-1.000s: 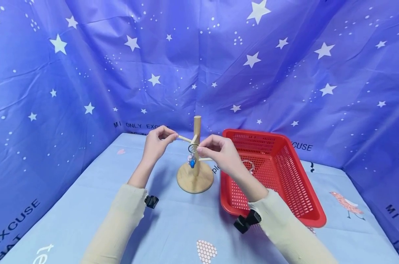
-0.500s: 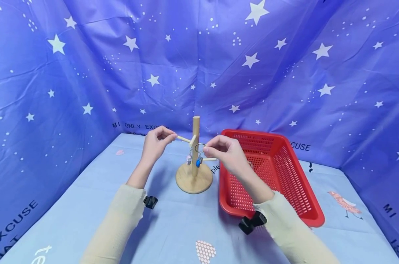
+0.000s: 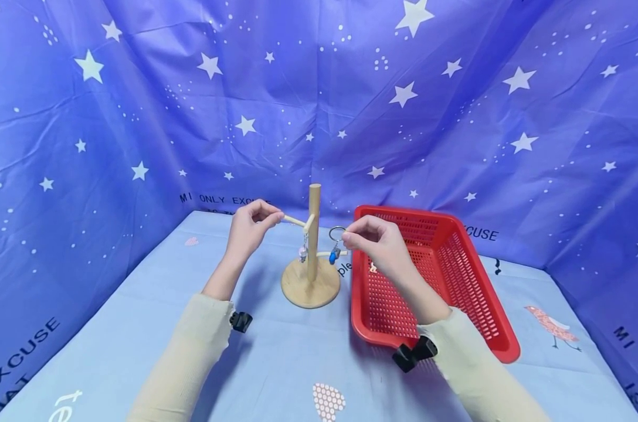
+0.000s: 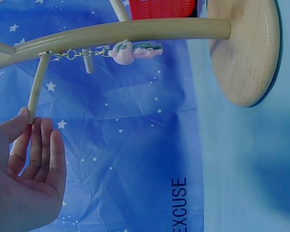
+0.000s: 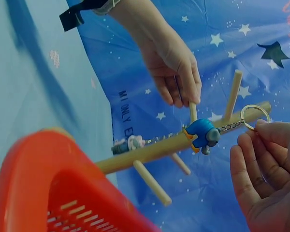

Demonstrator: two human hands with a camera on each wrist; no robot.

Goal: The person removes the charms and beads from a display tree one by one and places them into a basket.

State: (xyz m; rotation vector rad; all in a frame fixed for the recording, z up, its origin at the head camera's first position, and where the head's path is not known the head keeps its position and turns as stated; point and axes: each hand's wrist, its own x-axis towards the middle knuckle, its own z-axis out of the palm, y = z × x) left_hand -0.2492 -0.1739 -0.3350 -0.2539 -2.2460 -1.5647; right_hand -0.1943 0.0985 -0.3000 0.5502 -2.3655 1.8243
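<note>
My left hand pinches the tip of a wooden peg on an upright wooden stand with a round base. From that peg, close to the post, hangs a keychain with a pink figure on a short chain. Right of the post, my right hand pinches the metal ring of another keychain between thumb and finger. A blue-and-grey figure dangles from this ring, in front of a lower peg in the head view, and apart from the pink one.
A red perforated basket stands right of the stand, under my right forearm. Inside it lies a small pale item, partly hidden by my hand. More pegs stick out from the post. A starry blue curtain hangs behind.
My right hand has moved right, carrying the blue keychain away from the left peg and past the post. The pink keychain stays hanging. My left hand keeps its pinch on the peg.
</note>
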